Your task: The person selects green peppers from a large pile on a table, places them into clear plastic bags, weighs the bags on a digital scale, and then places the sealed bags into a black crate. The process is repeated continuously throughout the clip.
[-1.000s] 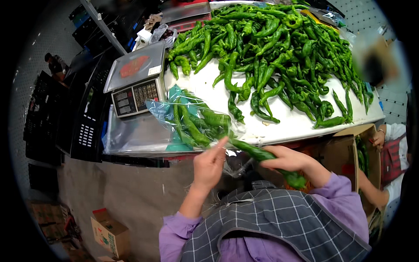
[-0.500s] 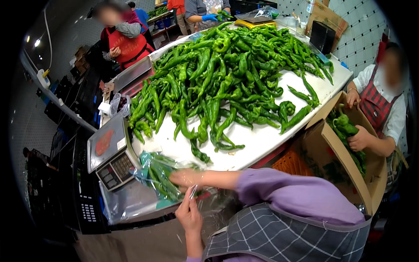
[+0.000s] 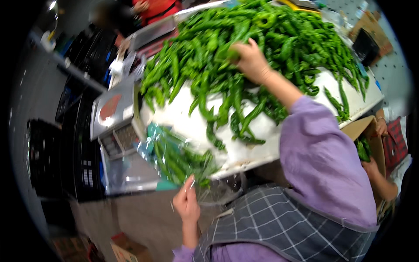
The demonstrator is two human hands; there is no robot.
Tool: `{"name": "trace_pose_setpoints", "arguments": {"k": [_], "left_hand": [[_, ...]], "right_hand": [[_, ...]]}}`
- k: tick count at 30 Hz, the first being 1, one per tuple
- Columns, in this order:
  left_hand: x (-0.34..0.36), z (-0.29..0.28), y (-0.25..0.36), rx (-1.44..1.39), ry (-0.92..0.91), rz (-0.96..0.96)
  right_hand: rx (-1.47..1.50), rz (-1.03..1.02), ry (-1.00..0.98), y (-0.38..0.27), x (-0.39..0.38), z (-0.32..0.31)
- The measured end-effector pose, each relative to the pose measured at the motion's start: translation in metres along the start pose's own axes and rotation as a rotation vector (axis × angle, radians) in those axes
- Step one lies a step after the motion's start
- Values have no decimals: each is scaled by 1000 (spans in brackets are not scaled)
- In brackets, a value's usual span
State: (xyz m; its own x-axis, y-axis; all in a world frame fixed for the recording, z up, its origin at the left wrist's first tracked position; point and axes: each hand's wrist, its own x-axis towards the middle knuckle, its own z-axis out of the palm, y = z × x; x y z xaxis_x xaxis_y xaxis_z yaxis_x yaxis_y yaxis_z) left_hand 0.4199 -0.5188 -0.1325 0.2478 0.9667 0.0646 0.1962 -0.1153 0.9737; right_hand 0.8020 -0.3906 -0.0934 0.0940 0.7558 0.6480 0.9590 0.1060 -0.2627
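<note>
Below the middle, the person's left hand is closed in a pinch, thumb against fingers, on the near edge of a clear plastic bag. Long green peppers lie inside the bag, which rests at the near edge of a white table. The right hand is stretched out over a broad pile of peppers, its fingers curled around 1 green pepper (the motion blurs it a little). Just left of the bag stands a scale with a flat metal top. At the far right, a co-worker's hand is at a cardboard box with more peppers in it.
</note>
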Motion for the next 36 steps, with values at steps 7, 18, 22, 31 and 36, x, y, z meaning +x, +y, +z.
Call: {"name": "trace_pose_setpoints", "arguments": {"k": [7,18,22,31,36], "left_hand": [[26,-13,-12,-503,-95,-245],[-36,-18,1,364,-268,512],[-36,-31,-3,367,-206,547],[7,-41,57,250,-444,667],[45,-64,89,308,-276,913]], "right_hand": [[815,408,-1427,-140,-77,-115],[1205,948,-1076,-236,-166,45],[1315,1102,-797,-286,-122,121],[731,434,-601,-274,-31,88],[580,19,-450,-300,51,62]]}}
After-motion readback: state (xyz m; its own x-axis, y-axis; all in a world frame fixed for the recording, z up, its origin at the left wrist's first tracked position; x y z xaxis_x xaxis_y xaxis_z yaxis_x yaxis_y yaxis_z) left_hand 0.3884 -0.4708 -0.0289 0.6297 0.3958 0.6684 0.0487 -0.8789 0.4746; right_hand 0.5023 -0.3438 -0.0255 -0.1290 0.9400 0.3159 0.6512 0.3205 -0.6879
